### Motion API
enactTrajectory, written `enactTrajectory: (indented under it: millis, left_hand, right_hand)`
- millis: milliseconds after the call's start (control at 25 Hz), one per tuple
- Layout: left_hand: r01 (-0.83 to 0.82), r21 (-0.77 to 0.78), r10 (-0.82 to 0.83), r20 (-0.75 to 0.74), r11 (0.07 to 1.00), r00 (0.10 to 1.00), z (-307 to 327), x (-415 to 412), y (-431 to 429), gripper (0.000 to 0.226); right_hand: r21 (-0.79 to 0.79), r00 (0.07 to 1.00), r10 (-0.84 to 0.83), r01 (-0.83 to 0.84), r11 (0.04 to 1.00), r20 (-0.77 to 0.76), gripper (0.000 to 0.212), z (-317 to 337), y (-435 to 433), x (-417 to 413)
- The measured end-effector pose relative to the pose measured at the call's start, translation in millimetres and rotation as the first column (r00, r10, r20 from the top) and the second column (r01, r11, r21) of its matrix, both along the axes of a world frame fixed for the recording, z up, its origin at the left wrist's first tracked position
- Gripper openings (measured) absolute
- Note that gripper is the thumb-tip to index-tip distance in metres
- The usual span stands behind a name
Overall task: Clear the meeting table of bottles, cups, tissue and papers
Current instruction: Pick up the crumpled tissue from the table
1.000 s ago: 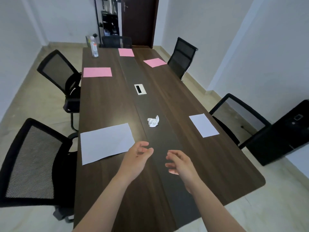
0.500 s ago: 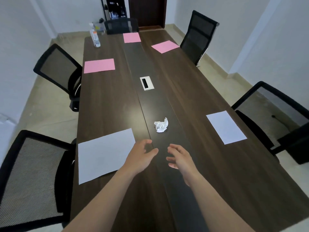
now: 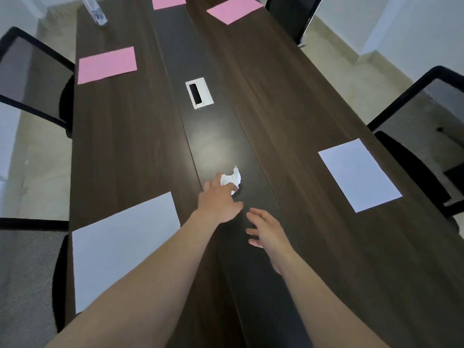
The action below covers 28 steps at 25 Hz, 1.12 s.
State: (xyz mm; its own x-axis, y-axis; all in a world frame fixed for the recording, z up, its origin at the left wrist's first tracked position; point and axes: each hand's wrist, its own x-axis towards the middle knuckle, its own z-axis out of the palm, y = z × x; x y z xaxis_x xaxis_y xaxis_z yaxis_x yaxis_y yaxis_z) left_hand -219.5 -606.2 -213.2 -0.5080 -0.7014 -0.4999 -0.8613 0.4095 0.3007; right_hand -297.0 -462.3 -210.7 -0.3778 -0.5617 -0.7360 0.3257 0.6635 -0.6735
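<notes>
White crumpled tissue (image 3: 230, 179) under left hand's (image 3: 219, 201) fingertips — grip unclear; right hand (image 3: 266, 229) loosely spread, empty.

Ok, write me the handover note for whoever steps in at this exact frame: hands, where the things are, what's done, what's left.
Left hand: fingers at the crumpled tissue on the dark centre strip; grip not confirmed.
Right hand: open, empty, hovering above the strip nearer the person.
On the table: white sheet near left, white sheet right, three pink sheets further up, clear bottle far left. No cups in view.
Done: nothing visibly removed.
Left: tissue, all five sheets, bottle.
</notes>
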Motion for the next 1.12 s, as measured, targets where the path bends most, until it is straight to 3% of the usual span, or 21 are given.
enactTrajectory:
  millis: [280,400,520,720,920,1120]
  left_hand:
    - [0.154,0.024,-0.156,0.081,0.988,0.985,-25.9,-3.7,-0.9,0.062]
    - [0.107,0.032,-0.105,-0.059,0.994,0.993,-18.7,16.6,24.2,0.042]
    - [-0.064,0.18,0.113,-0.277,0.982,0.954,0.8,47.7,60.6,0.019]
    - [-0.166,0.362,0.339,-0.492,0.917,0.802,52.2,97.0,118.9,0.025]
    - [-0.173,0.349,0.359,-0.589,0.921,0.724,95.4,160.9,183.2,0.031]
    - [-0.059,0.383,0.328,-0.691,0.922,0.645,113.2,200.3,248.4,0.024]
  right_hand:
    - [-0.01,0.999,-0.045,0.045,0.999,0.031,0.04,-21.1,5.9,-5.5]
    - [-0.02,0.996,-0.077,0.078,0.997,0.036,0.04,-10.0,14.1,2.1]
    - [-0.048,0.994,-0.105,0.107,0.993,0.031,0.04,11.4,26.2,16.1]
    - [-0.149,0.995,-0.091,0.085,0.985,-0.033,0.029,51.2,61.2,59.6]
    - [-0.258,0.981,-0.176,0.149,0.955,-0.084,0.017,88.9,130.2,125.6]
    - [-0.284,0.943,-0.31,0.266,0.921,-0.123,0.017,112.0,205.2,171.2]
